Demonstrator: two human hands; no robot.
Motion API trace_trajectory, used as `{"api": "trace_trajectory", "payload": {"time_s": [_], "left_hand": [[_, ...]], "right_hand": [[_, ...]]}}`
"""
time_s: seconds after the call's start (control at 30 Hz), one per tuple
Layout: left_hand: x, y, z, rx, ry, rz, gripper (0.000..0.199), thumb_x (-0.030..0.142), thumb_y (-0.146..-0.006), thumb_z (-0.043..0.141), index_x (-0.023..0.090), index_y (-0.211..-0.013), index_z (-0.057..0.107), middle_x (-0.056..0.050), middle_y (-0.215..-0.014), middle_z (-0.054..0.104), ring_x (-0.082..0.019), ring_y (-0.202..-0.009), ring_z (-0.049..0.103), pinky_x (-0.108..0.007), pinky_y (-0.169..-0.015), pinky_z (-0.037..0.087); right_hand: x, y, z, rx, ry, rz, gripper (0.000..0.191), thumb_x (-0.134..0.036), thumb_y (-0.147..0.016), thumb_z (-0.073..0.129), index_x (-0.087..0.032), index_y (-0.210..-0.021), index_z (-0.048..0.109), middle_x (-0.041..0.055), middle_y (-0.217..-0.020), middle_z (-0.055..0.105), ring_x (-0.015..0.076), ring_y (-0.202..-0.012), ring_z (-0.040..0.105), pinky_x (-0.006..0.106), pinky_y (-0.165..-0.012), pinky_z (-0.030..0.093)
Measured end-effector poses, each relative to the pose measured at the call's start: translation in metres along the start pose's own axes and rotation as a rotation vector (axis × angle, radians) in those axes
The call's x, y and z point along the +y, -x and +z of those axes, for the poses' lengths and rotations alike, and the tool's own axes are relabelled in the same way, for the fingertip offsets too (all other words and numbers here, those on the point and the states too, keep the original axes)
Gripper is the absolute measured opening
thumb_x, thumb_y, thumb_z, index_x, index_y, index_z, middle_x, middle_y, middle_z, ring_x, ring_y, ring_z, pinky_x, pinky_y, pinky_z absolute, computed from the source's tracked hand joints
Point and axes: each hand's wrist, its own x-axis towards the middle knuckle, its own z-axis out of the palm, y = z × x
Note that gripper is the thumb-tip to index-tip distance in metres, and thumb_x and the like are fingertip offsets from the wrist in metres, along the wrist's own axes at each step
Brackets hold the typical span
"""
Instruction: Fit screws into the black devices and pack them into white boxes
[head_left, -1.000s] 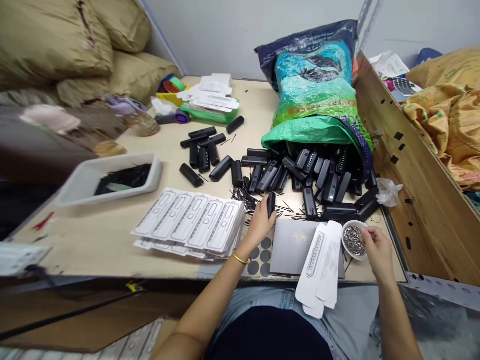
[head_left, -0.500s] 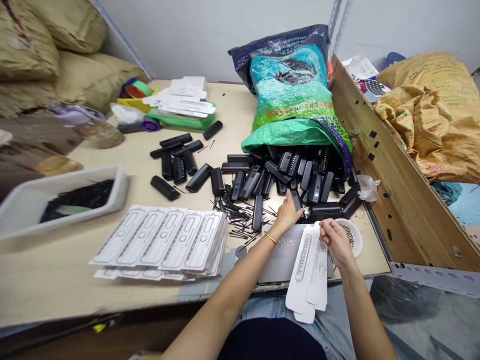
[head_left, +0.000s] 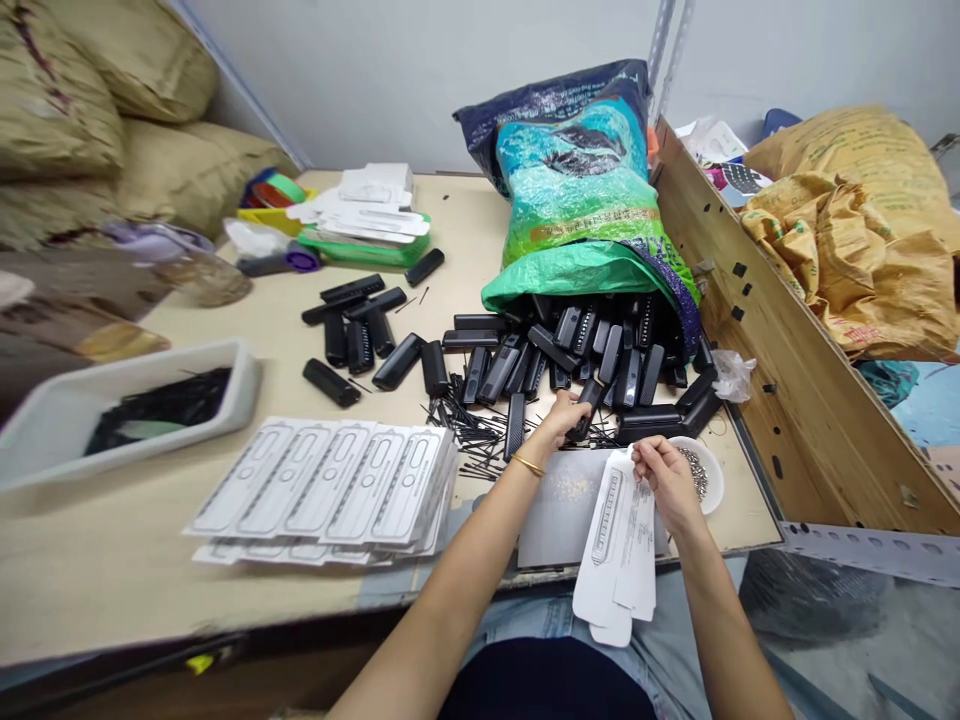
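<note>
Curls left hand [head_left: 561,422] around a black plastic case [head_left: 590,401], at eleven o'clock from the printed carton [head_left: 609,545]. Has just drawn right hand [head_left: 664,475] off the bowl [head_left: 715,488] at three o'clock, bringing both hands closer; bunches fingers, cannot tell whether gripping anything.

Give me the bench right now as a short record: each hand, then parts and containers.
left hand: fingers on a black plastic case; grip unclear
right hand: fingertips together at the upper end of a flattened white carton; anything held is too small to tell
white bowl: beside the right hand, small metal pieces inside
printed carton stack: left of the left forearm
plastic bag: mouth open, other black cases spilling out
white tray: far left, thin black pieces inside
</note>
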Motion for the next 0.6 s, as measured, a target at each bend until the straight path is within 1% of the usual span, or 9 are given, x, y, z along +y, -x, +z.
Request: {"api": "trace_trajectory", "payload": {"time_s": [0.03,0.1,0.2,0.3,0.4,0.47,0.6], "left_hand": [[0.001,0.002,-0.001,-0.023,0.055,-0.016,0.052,0.012,-0.066,0.06,0.016,-0.113,0.039,0.002,-0.069,0.055,-0.015,-0.057,0.056,-0.031,-0.058,0.049],[0.003,0.01,-0.003,-0.068,0.145,-0.019,0.051,0.011,-0.067,0.057,0.017,-0.114,0.039,0.002,-0.069,0.055,-0.014,-0.053,0.055,-0.031,-0.055,0.05],[0.002,0.033,-0.002,-0.156,0.286,0.019,0.04,0.011,-0.07,0.056,0.016,-0.108,0.046,-0.001,-0.074,0.059,-0.014,-0.06,0.059,-0.03,-0.062,0.053],[-0.004,0.061,0.001,-0.22,0.418,0.053,0.028,0.015,-0.075,0.055,0.016,-0.103,0.05,-0.004,-0.079,0.063,-0.014,-0.069,0.063,-0.028,-0.069,0.053],[-0.011,0.083,0.003,-0.286,0.612,0.032,0.031,0.018,-0.078,0.058,0.019,-0.108,0.051,-0.006,-0.092,0.065,-0.016,-0.077,0.064,-0.031,-0.073,0.054],[-0.014,0.092,0.004,-0.306,0.693,0.016,0.032,0.019,-0.079,0.06,0.02,-0.11,0.053,-0.006,-0.099,0.065,-0.016,-0.079,0.064,-0.032,-0.072,0.054],[-0.016,0.099,0.004,-0.305,0.71,0.019,0.038,0.021,-0.083,0.055,0.023,-0.12,0.05,-0.004,-0.096,0.065,-0.014,-0.079,0.063,-0.027,-0.068,0.053]], "right_hand": [[-0.001,0.0,0.001,-0.002,-0.002,-0.004,0.023,-0.043,-0.078,0.065,-0.02,-0.079,0.061,-0.0012,-0.07,0.058,0.009,-0.055,0.046,0.024,-0.055,0.041],[-0.003,0.0,0.005,-0.012,-0.01,-0.015,0.022,-0.041,-0.079,0.065,-0.019,-0.08,0.063,-0.0009,-0.071,0.059,0.009,-0.055,0.047,0.024,-0.057,0.042],[-0.005,0.002,0.01,-0.032,-0.027,-0.02,0.021,-0.04,-0.08,0.065,-0.019,-0.082,0.064,-0.0006,-0.071,0.059,0.0092,-0.057,0.049,0.025,-0.059,0.043],[-0.006,0.003,0.014,-0.046,-0.04,-0.012,0.022,-0.04,-0.079,0.065,-0.018,-0.083,0.066,-0.0001,-0.071,0.06,0.0096,-0.058,0.05,0.026,-0.06,0.045],[-0.007,0.006,0.019,-0.07,-0.05,0.006,0.022,-0.04,-0.077,0.067,-0.018,-0.083,0.066,0.0008,-0.073,0.062,0.0096,-0.058,0.051,0.026,-0.06,0.046],[-0.008,0.009,0.022,-0.092,-0.046,0.01,0.022,-0.039,-0.076,0.068,-0.018,-0.084,0.067,0.0016,-0.076,0.063,0.0097,-0.058,0.051,0.026,-0.059,0.046],[-0.013,0.016,0.032,-0.1,-0.003,0.0,0.022,-0.036,-0.075,0.07,-0.018,-0.087,0.065,0.0004,-0.075,0.063,0.0098,-0.059,0.053,0.025,-0.059,0.046]]}}
